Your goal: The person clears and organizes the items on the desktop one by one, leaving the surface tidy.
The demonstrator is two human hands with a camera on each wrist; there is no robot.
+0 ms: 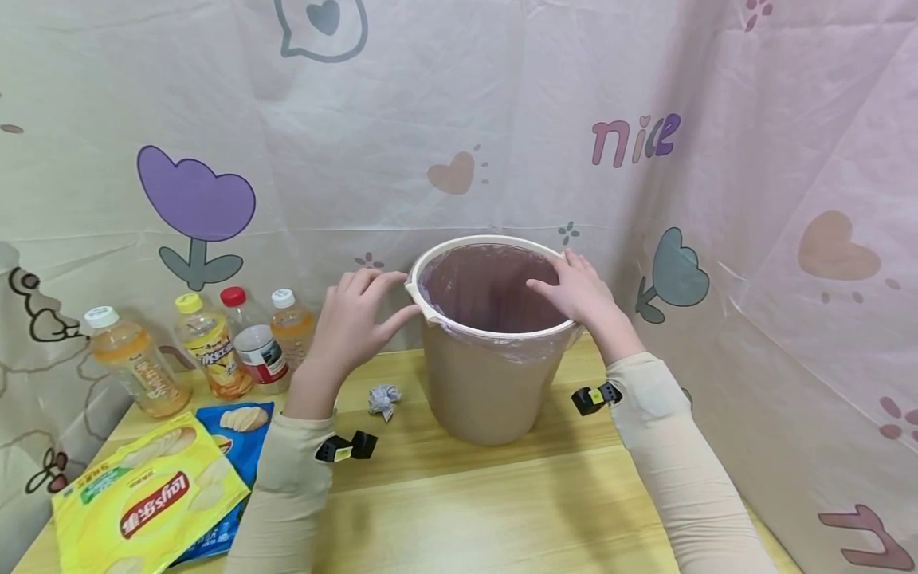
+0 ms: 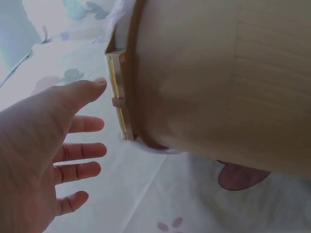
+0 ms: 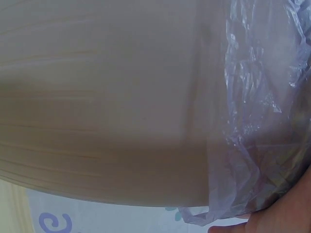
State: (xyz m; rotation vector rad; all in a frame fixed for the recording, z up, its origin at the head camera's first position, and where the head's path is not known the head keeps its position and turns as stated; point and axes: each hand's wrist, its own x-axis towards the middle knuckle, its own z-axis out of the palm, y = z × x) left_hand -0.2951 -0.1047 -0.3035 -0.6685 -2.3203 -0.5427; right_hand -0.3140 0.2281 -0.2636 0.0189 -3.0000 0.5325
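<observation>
A beige trash bin (image 1: 495, 391) stands upright on the wooden table, with a thin translucent bag (image 1: 473, 279) lining it and its edge folded out over the pale rim. To the left of the bin, my left hand (image 1: 351, 323) has thumb and fingers spread, fingertips right at the rim's tabbed clip (image 2: 118, 97). In the left wrist view, its thumb comes closest to that clip. My right hand (image 1: 584, 295) lies over the rim's right side, thumb pointing in over the opening and fingers extended toward the back. Loose bag film (image 3: 257, 111) hangs outside the bin in the right wrist view.
A crumpled paper ball (image 1: 384, 400) lies left of the bin. Several drink bottles (image 1: 215, 351) stand at the back left. A yellow chip bag (image 1: 154, 494) overlaps a blue chip bag (image 1: 237, 430) at the front left. Printed curtains (image 1: 502, 119) hang behind and to the right.
</observation>
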